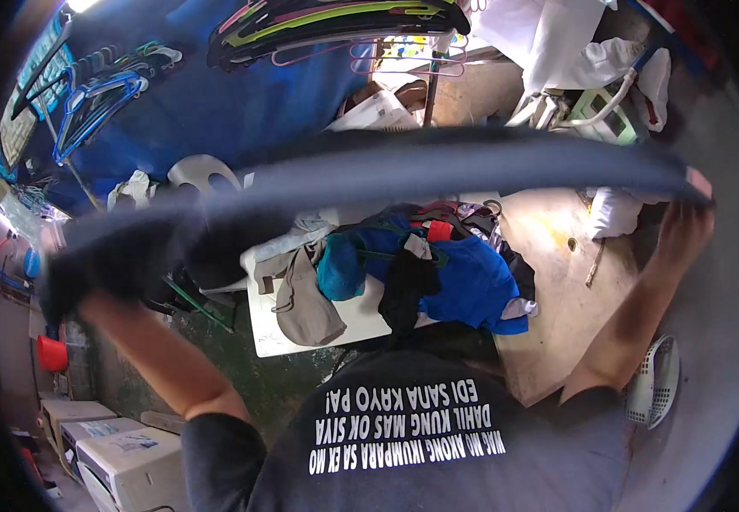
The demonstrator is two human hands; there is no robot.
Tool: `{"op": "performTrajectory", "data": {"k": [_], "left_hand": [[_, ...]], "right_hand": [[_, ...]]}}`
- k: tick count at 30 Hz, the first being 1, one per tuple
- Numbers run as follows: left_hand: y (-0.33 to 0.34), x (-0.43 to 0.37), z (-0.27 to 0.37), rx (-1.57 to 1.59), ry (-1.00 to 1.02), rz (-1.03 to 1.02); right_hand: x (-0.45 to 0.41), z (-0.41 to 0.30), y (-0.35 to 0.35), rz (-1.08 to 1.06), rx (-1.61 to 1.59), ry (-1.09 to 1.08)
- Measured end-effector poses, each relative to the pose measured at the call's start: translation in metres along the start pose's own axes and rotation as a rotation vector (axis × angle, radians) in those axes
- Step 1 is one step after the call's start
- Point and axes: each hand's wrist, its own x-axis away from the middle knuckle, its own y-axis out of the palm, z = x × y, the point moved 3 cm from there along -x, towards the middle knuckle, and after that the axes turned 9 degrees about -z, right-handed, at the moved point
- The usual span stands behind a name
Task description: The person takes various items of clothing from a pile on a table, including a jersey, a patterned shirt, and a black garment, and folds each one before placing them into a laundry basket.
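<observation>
A dark garment (446,163), blurred by motion, is stretched across the view between my raised hands. My right hand (692,208) grips its right end, fingers wrapped over the edge. At the far left, black folds cover most of my left hand (91,304), which holds the other end. Below the garment lies a pile of clothes on a white tabletop (267,342). The pile has a blue garment (475,281), a black one (407,288), a teal piece (342,265) and a beige padded garment (308,307). What kind of garment I hold is unclear.
Clothes hangers (344,25) hang overhead, and blue hangers (97,105) hang at upper left. White cloth (561,51) drapes at upper right. A white perforated basket (654,381) stands by the right wall. Lower left are a boxy white appliance (129,457) and a red container (52,353).
</observation>
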Motion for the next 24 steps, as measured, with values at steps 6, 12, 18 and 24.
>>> {"op": "performTrajectory", "data": {"k": [6,12,18,24], "left_hand": [[0.013,0.178,0.008,-0.293,-0.623,-0.689],[-0.001,0.147,-0.099,-0.301,-0.751,-0.744],[-0.085,0.211,-0.287,-0.197,-1.801,0.065],[-0.127,0.295,-0.252,-0.503,-1.912,-0.051]], "right_hand": [[0.195,0.042,-0.089,-0.677,-0.27,0.433],[0.236,0.092,-0.007,-0.786,-0.709,0.623],[0.332,0.232,0.043,-0.525,-0.467,1.623],[0.347,0.197,0.046,-0.784,-0.647,1.533]]}}
